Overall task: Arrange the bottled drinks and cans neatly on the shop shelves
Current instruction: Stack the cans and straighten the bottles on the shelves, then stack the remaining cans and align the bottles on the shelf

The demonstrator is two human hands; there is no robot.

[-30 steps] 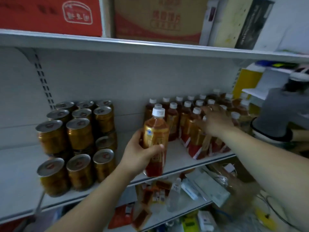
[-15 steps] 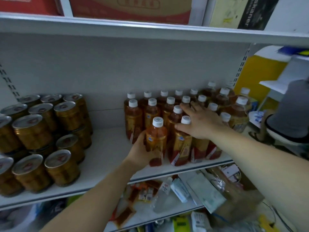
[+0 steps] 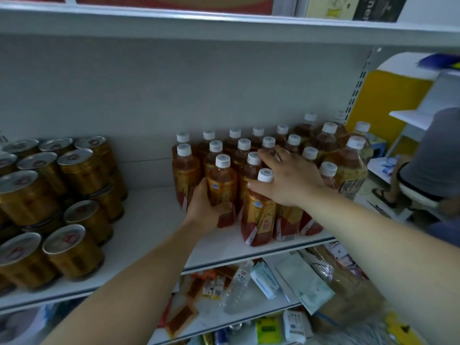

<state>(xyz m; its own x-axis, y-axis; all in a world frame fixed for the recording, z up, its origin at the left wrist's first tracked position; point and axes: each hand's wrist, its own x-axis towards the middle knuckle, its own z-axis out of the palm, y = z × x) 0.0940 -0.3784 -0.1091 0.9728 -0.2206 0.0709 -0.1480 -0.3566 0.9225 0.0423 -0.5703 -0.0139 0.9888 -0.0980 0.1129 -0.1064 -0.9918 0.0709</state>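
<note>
On the white middle shelf (image 3: 149,220) stand several amber tea bottles with white caps (image 3: 244,155), packed in rows at the right. My left hand (image 3: 206,207) grips one bottle (image 3: 222,185) low on its body, upright on the shelf at the front left of the group. My right hand (image 3: 288,178) lies flat over the tops of the front bottles, its fingers spread, the thumb against a front bottle (image 3: 258,210). Gold cans (image 3: 74,212) are stacked in two layers at the left end of the same shelf.
Larger tea bottles (image 3: 351,165) stand at the shelf's right end. The lower shelf (image 3: 249,305) holds loose packets, a clear bottle and boxes. Cartons sit on the top shelf (image 3: 224,23). A person in grey (image 3: 433,155) sits at the far right.
My left hand carried the bottle from in front of the shelf to the group and set it upright on the shelf. My right hand stayed on the bottle tops.
</note>
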